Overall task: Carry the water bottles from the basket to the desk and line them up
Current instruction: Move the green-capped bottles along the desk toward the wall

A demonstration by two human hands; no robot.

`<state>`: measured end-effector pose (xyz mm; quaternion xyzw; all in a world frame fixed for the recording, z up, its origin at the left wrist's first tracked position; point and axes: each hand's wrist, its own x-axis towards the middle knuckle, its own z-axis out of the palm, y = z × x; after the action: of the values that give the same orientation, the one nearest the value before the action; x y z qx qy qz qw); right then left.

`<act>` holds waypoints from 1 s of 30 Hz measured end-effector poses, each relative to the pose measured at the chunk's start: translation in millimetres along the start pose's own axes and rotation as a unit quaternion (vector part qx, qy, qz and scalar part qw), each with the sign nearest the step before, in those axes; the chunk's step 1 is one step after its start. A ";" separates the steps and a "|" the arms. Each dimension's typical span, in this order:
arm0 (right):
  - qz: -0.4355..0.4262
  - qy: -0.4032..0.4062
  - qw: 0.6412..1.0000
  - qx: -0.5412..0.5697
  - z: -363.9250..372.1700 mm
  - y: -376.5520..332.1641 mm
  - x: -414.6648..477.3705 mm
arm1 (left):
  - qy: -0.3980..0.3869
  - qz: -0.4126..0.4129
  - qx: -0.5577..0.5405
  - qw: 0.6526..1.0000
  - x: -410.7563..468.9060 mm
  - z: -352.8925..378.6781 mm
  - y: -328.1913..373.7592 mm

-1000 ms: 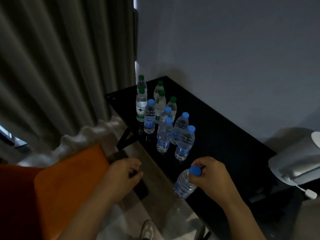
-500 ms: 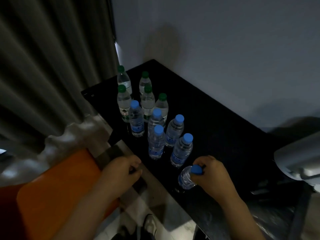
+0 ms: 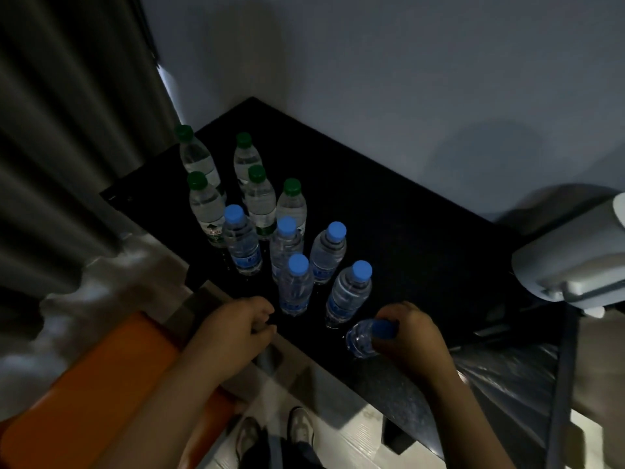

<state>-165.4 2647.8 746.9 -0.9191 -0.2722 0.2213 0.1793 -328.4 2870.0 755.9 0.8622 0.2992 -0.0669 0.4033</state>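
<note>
Several water bottles stand on the black desk (image 3: pixel 406 231) in two rough rows: green-capped ones (image 3: pixel 260 198) at the back, blue-capped ones (image 3: pixel 296 286) in front. My right hand (image 3: pixel 409 336) grips the blue cap of one more bottle (image 3: pixel 362 338), which stands on the desk near the front edge, just right of the nearest blue-capped bottle (image 3: pixel 348 292). My left hand (image 3: pixel 233 330) hovers at the desk's front edge with its fingers curled and nothing visible in it. No basket is in view.
An orange chair (image 3: pixel 88 384) stands at the lower left beside the desk. Grey curtains (image 3: pixel 67 130) hang on the left. A pale grey device (image 3: pixel 575 265) sits at the desk's right end, above a dark bag-lined bin (image 3: pixel 507 384). My shoes (image 3: pixel 297 428) show below.
The view has shifted closer and to the right over the desk. My right hand has brought its bottle down onto the desk beside the front blue-capped bottle. My left hand has stayed at the desk's edge.
</note>
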 end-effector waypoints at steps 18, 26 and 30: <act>0.018 0.109 0.994 -0.004 -27.4 -66.3 -23.0 | -0.019 0.050 -0.017 0.998 0.1 -35.6 -9.8; -0.046 0.099 0.994 -0.011 -41.6 -119.2 -22.5 | 0.013 0.096 -0.021 0.995 -1.8 -69.6 -13.6; -0.085 0.097 0.992 -0.016 -57.7 -129.7 -8.0 | 0.027 0.105 -0.027 0.994 7.3 -83.3 -5.2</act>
<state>-196.9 2733.3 856.1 -0.9125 -0.3344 0.1107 0.2079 -335.9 2937.3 805.3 0.8790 0.2201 0.0075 0.4230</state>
